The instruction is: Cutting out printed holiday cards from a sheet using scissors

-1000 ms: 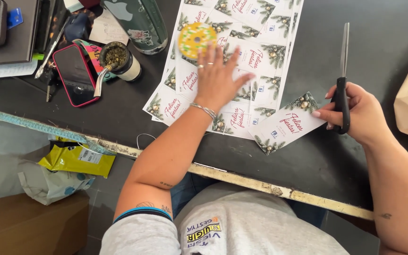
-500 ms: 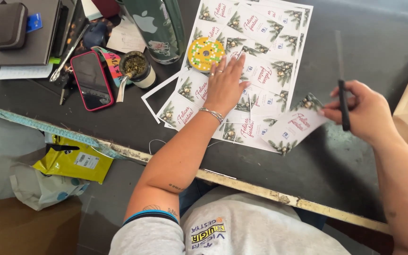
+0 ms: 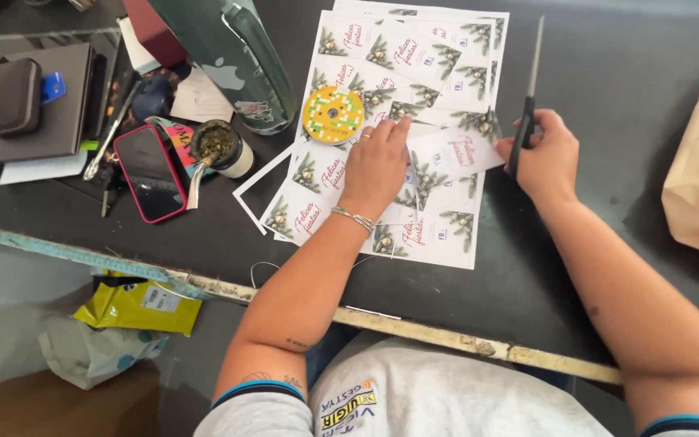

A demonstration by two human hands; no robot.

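Dark worktable [image 3: 592,267] under printed card sheets [image 3: 414,89], clutter at left

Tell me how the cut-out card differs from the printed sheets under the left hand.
The cut-out card is one small piece; the printed sheets are large and carry many such cards in rows. The card is pinched by the right hand, which also holds the scissors; the sheets lie flat on the dark table, pressed by the left hand. Both show the same pine-branch design with red lettering.
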